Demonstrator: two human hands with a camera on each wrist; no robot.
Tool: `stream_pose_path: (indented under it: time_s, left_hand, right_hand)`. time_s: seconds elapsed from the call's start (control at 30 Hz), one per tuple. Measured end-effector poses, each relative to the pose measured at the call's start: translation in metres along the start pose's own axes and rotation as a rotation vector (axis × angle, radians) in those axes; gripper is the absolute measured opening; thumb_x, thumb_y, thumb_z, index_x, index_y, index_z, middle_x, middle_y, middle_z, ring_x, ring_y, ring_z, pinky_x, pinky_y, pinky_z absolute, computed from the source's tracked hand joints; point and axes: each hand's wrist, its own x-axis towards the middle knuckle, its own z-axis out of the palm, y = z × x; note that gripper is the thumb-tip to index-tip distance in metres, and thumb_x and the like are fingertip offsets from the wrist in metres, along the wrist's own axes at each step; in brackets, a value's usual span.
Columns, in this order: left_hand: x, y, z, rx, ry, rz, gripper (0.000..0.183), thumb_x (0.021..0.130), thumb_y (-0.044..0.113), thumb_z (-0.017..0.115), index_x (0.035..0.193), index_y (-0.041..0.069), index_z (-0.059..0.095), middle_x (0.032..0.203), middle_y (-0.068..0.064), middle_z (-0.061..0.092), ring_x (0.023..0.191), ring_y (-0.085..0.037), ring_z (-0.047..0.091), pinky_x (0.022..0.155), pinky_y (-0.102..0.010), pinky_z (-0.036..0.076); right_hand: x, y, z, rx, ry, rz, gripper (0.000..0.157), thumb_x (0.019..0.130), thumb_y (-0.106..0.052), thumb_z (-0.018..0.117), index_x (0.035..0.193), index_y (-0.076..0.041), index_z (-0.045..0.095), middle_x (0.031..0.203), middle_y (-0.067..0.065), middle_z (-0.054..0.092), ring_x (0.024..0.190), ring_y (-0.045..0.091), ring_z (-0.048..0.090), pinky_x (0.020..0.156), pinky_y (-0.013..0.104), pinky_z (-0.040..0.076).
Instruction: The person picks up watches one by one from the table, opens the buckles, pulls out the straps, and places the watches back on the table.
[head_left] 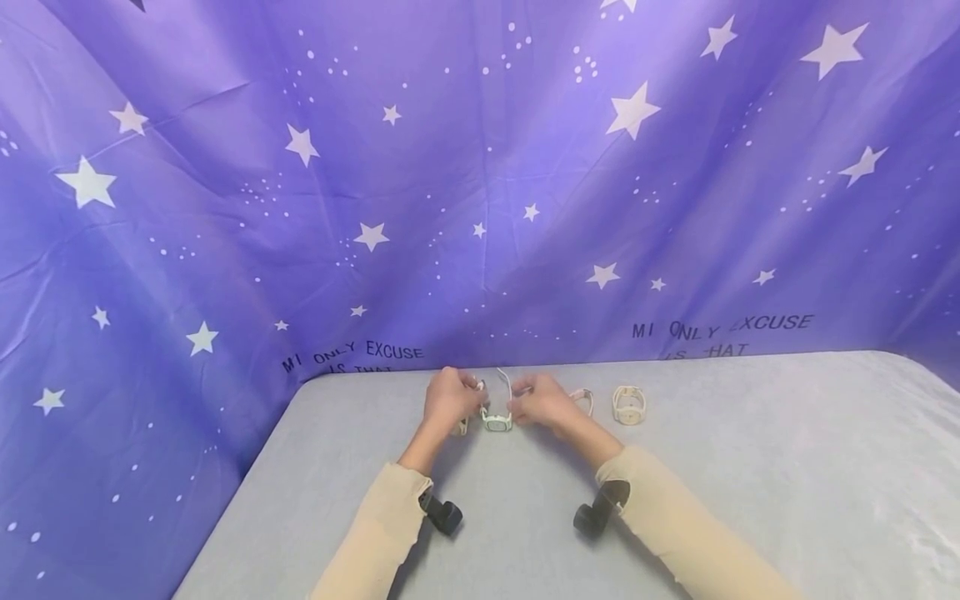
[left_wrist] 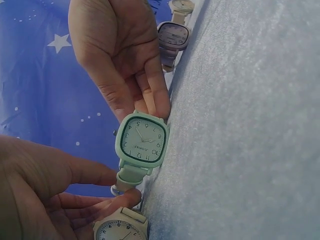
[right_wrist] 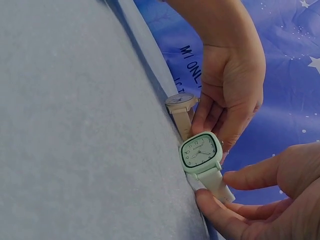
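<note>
A mint-green watch [head_left: 497,423] with a rounded square face lies between the two hands, its strap unfastened and one end curving upward. At the buckle side of the strap, my left hand [head_left: 453,396] pinches the band; the left wrist view shows thumb and fingertip around it [left_wrist: 131,175]. My right hand [head_left: 543,402] holds the other strap half between thumb and finger, as the right wrist view shows below the green watch [right_wrist: 201,152]. Close beside my left hand is a cream watch [left_wrist: 122,227] with a round dial, partly hidden by that hand in the head view.
A pinkish-purple watch [left_wrist: 174,35] lies behind my right hand. Farther right stands another cream watch [head_left: 630,406]. The grey cloth-covered table [head_left: 750,467] meets a purple star-printed curtain [head_left: 480,275] just behind the watches. Black wrist cameras hang below both sleeves.
</note>
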Motion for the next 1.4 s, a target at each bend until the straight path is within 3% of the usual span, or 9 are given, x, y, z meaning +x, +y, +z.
stream_pose_path:
  time_s: [0.23, 0.5, 0.67, 0.87, 1.0, 1.1, 1.23, 1.4]
  left_hand:
    - [0.002, -0.002, 0.003, 0.008, -0.016, -0.014, 0.017, 0.081, 0.010, 0.081, 0.093, -0.001, 0.075, 0.073, -0.009, 0.074, 0.058, -0.013, 0.066, 0.061, -0.028, 0.054]
    - [0.004, -0.004, 0.000, -0.009, -0.017, -0.001, 0.019, 0.084, 0.014, 0.078, 0.095, -0.001, 0.076, 0.079, -0.012, 0.076, 0.060, -0.016, 0.068, 0.065, -0.031, 0.057]
    - [0.003, -0.004, -0.005, -0.052, -0.041, -0.005, 0.016, 0.086, 0.013, 0.073, 0.093, 0.000, 0.077, 0.077, -0.012, 0.076, 0.059, -0.015, 0.068, 0.057, -0.026, 0.055]
    - [0.004, -0.004, -0.011, -0.039, -0.020, 0.025, 0.022, 0.087, 0.014, 0.068, 0.099, -0.002, 0.076, 0.079, -0.013, 0.076, 0.062, -0.017, 0.070, 0.060, -0.026, 0.054]
    - [0.006, 0.001, -0.015, -0.020, 0.006, 0.089, 0.022, 0.087, 0.015, 0.067, 0.099, -0.001, 0.076, 0.081, -0.012, 0.076, 0.066, -0.018, 0.069, 0.061, -0.028, 0.055]
    - [0.006, 0.007, -0.019, -0.013, 0.020, 0.155, 0.022, 0.088, 0.016, 0.068, 0.101, 0.002, 0.077, 0.086, -0.012, 0.077, 0.074, -0.021, 0.071, 0.070, -0.034, 0.058]
    - [0.004, 0.015, -0.024, -0.051, 0.016, 0.245, 0.023, 0.090, 0.016, 0.068, 0.108, 0.002, 0.076, 0.093, -0.011, 0.078, 0.087, -0.026, 0.074, 0.083, -0.041, 0.060]
    - [-0.001, 0.028, -0.029, -0.103, -0.004, 0.363, 0.025, 0.093, 0.015, 0.069, 0.114, 0.003, 0.074, 0.099, -0.011, 0.079, 0.090, -0.026, 0.075, 0.086, -0.041, 0.061]
  right_hand:
    - [-0.002, 0.000, 0.001, 0.003, 0.001, 0.011, 0.044, 0.088, 0.006, 0.064, 0.129, 0.018, 0.053, 0.117, 0.035, 0.064, 0.097, 0.041, 0.072, 0.085, 0.040, 0.063]
    - [0.000, -0.001, 0.001, 0.021, -0.017, 0.003, 0.046, 0.090, 0.004, 0.065, 0.132, 0.018, 0.052, 0.136, 0.036, 0.056, 0.099, 0.043, 0.072, 0.086, 0.041, 0.062]
    - [0.002, -0.003, -0.001, 0.028, -0.037, 0.018, 0.048, 0.092, 0.001, 0.065, 0.135, 0.016, 0.050, 0.131, 0.035, 0.060, 0.097, 0.040, 0.072, 0.086, 0.039, 0.063]
    - [0.002, -0.010, -0.007, -0.002, -0.054, 0.046, 0.051, 0.094, -0.006, 0.066, 0.141, 0.007, 0.049, 0.117, 0.027, 0.066, 0.094, 0.031, 0.070, 0.083, 0.038, 0.062]
    - [0.001, -0.017, -0.019, -0.013, -0.071, 0.025, 0.052, 0.096, -0.009, 0.064, 0.143, 0.004, 0.048, 0.118, 0.026, 0.065, 0.101, 0.036, 0.069, 0.086, 0.041, 0.062]
    - [-0.001, -0.025, -0.030, -0.032, -0.076, -0.019, 0.051, 0.097, -0.011, 0.063, 0.144, 0.004, 0.048, 0.123, 0.031, 0.065, 0.107, 0.041, 0.069, 0.090, 0.045, 0.061]
    - [-0.010, -0.039, -0.044, -0.031, -0.084, -0.092, 0.051, 0.100, -0.014, 0.062, 0.145, 0.004, 0.047, 0.132, 0.030, 0.062, 0.114, 0.041, 0.068, 0.098, 0.049, 0.057]
    - [-0.025, -0.058, -0.061, 0.022, -0.093, -0.191, 0.051, 0.100, -0.015, 0.061, 0.145, 0.004, 0.047, 0.139, 0.028, 0.059, 0.120, 0.041, 0.065, 0.102, 0.049, 0.055]
